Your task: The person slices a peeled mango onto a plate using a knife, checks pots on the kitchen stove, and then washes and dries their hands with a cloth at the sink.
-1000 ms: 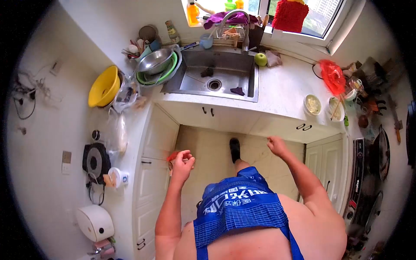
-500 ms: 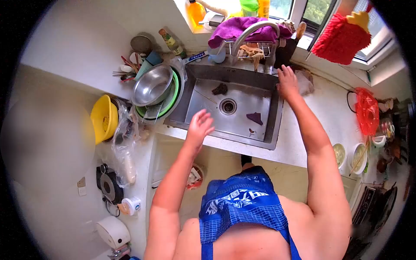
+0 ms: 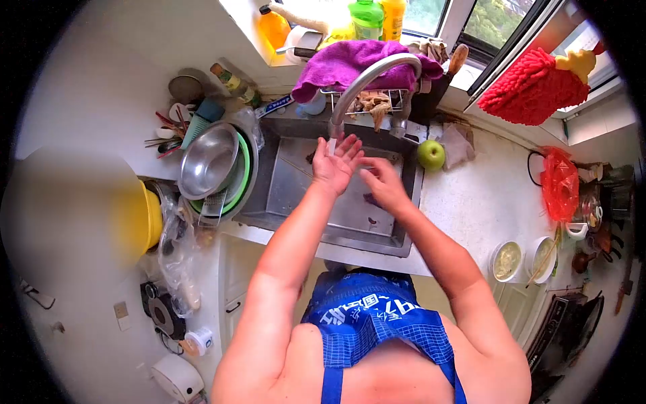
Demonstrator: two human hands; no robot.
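Under the spout of the curved metal tap [image 3: 377, 74], my left hand [image 3: 336, 166] is held palm up with its fingers apart, and a short stream of water falls onto it. Just to its right, my right hand [image 3: 385, 185] hangs over the sink with fingers loosely spread and slightly blurred, holding nothing that I can see. Both hands are above the steel sink [image 3: 303, 209], where a dark purple scrap and a small bit lie on the bottom. A green apple [image 3: 431, 155] rests on the counter by the sink's right edge.
Left of the sink stand stacked metal bowls [image 3: 210, 160] and a green-rimmed basin. A purple cloth [image 3: 350, 64] drapes over the rack behind the tap. Two white bowls [image 3: 506, 261] sit on the right counter near a red plastic bag [image 3: 560, 182]. A red glove-like duster [image 3: 531, 87] hangs by the window.
My right hand has moved left from the sink's right edge to beside my left hand. The green apple shows where that hand was. My left hand has risen under the tap, where water now runs.
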